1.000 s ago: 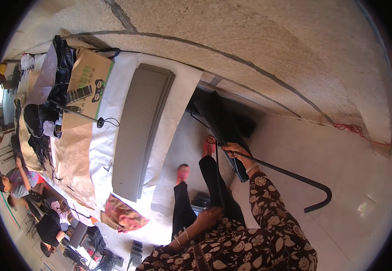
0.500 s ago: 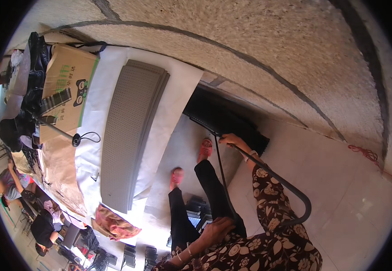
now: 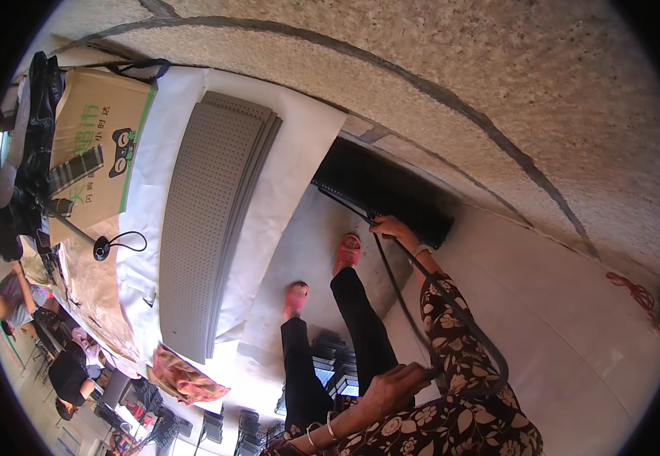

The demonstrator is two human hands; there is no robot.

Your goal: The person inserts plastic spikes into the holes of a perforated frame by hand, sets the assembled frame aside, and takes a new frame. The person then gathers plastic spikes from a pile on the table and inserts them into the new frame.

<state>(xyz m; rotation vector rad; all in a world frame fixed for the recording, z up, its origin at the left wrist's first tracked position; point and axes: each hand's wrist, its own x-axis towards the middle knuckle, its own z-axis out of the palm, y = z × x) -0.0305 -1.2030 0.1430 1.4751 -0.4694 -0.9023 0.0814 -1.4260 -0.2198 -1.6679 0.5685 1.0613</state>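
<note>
My right hand [image 3: 393, 228] is closed around a long black bent tube [image 3: 471, 327] beside the table's right end. From that hand the tube runs along my right forearm and curves back near the elbow. A thinner black length [image 3: 397, 289] stretches from the right hand down to my left hand [image 3: 392, 394], which is closed on it near my lap. Whether both lengths are one piece cannot be made out. Black bars [image 3: 343, 202] reach past my right hand toward a dark black pile [image 3: 391, 194] by the wall. Grey perforated panels [image 3: 212, 213] lie stacked on the white-covered table.
A cardboard sheet [image 3: 98, 152], a black rod with a cable loop [image 3: 102, 247] and a reddish cloth [image 3: 185, 376] are on the table [image 3: 303, 125]. A stone wall [image 3: 421, 45] borders the far side. Two people [image 3: 71, 376] are at the lower left. Red cord [image 3: 633, 292] lies at right.
My left hand has moved right and slightly outward with the thinner black length. The tube's curved end has shifted a little left and down. My right hand stays nearly in place.
</note>
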